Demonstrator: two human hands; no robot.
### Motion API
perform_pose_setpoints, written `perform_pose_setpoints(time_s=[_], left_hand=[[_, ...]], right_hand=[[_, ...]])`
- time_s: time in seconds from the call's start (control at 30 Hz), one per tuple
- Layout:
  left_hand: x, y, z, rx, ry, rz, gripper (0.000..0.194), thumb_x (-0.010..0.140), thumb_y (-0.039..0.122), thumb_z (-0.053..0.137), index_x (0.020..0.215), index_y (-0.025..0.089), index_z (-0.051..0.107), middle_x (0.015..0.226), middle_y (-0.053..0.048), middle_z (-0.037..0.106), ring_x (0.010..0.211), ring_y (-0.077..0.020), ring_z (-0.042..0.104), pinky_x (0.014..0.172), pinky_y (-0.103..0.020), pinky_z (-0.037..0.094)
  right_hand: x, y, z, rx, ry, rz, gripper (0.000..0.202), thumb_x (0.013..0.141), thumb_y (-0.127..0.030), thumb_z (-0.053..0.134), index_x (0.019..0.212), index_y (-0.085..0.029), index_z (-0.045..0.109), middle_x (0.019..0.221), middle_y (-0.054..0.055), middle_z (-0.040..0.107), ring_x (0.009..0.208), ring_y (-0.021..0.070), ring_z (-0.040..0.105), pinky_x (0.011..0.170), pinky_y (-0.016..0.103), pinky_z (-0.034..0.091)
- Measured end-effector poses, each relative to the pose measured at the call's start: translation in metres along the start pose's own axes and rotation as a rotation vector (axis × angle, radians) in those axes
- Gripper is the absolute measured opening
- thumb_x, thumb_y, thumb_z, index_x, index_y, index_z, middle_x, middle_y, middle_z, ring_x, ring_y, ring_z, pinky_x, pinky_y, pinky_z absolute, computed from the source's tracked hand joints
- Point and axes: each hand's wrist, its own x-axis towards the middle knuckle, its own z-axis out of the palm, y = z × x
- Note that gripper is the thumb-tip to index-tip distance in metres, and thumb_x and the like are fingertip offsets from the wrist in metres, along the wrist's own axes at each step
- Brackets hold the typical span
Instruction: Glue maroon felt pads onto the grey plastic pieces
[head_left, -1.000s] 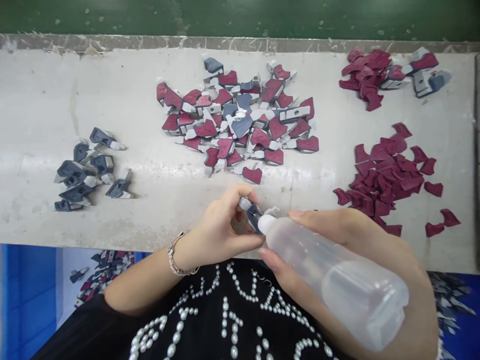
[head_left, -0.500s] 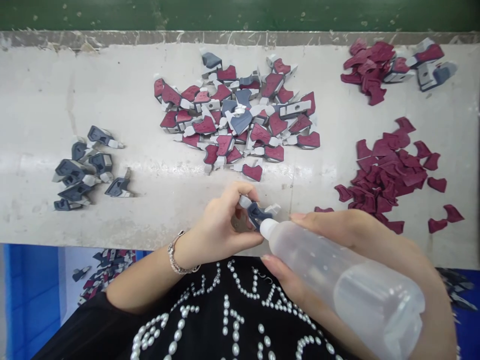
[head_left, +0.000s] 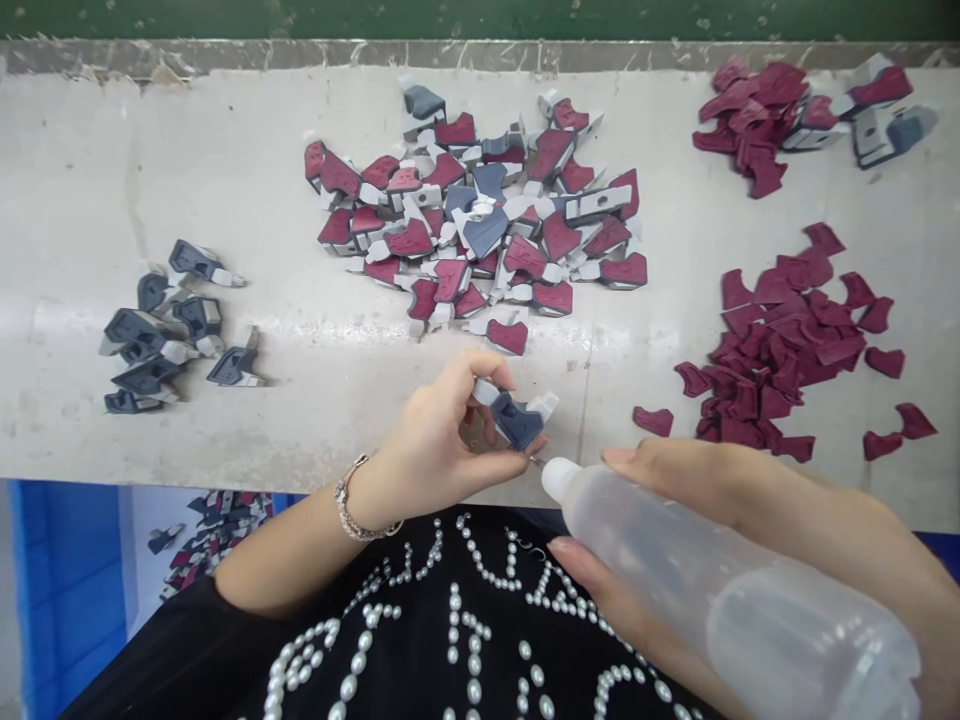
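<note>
My left hand point(head_left: 442, 440) pinches a dark grey part point(head_left: 516, 418) with light grey ends, near the table's front edge. Its recessed side faces up. Around a translucent squeeze bottle point(head_left: 675, 550) with a white cap, my right hand point(head_left: 720, 500) is closed. The bottle points up and left, and its thin tip sits just below the grey part, close to my left fingertips. Whether the tip touches anything cannot be made out.
A big pile of maroon-and-grey parts point(head_left: 450, 220) lies mid-table. Dark grey parts point(head_left: 146, 345) are at left. Loose maroon pieces point(head_left: 787, 350) lie at right, with another cluster point(head_left: 757, 110) behind. A blue bin point(head_left: 67, 590) stands below the table at left.
The bottle in my right hand has moved right and slightly down, off the grey part, whose recess now shows more fully. My left hand still holds the part.
</note>
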Motion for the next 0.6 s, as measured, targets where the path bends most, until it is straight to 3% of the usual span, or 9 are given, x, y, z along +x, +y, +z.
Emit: perform_pose_setpoints(time_s=[0.17, 0.37, 0.6], left_hand=[[0.0004, 0.0001, -0.0002, 0.077, 0.022, 0.031, 0.051, 0.069, 0.020, 0.086, 0.104, 0.026, 0.049, 0.085, 0.001, 0.064, 0.066, -0.0147, 0.065, 0.053, -0.025, 0.051], [0.0006, -0.0007, -0.0017, 0.162, 0.008, 0.068, 0.049, 0.072, 0.024, 0.084, 0.105, 0.026, 0.048, 0.085, 0.001, 0.064, 0.065, -0.0136, 0.064, 0.051, -0.022, 0.050], [0.0014, -0.0034, -0.0031, 0.228, -0.039, 0.142, 0.051, 0.070, 0.018, 0.083, 0.107, 0.026, 0.049, 0.086, 0.003, 0.061, 0.060, -0.0105, 0.061, 0.050, -0.020, 0.049]], right_hand=[[0.0033, -0.0001, -0.0064, 0.000, -0.065, -0.051, 0.032, 0.078, -0.022, 0.072, 0.076, -0.029, 0.041, 0.063, -0.009, 0.055, 0.043, 0.0137, 0.052, 0.043, 0.031, 0.050], [0.0071, 0.0011, -0.0030, -0.003, -0.070, -0.039, 0.031, 0.079, -0.029, 0.073, 0.077, -0.028, 0.042, 0.064, -0.009, 0.055, 0.041, 0.0122, 0.051, 0.044, 0.030, 0.052], [0.0086, -0.0007, -0.0006, -0.052, -0.099, -0.033, 0.033, 0.083, -0.039, 0.073, 0.075, -0.027, 0.043, 0.062, -0.007, 0.054, 0.046, 0.0126, 0.053, 0.043, 0.027, 0.049]])
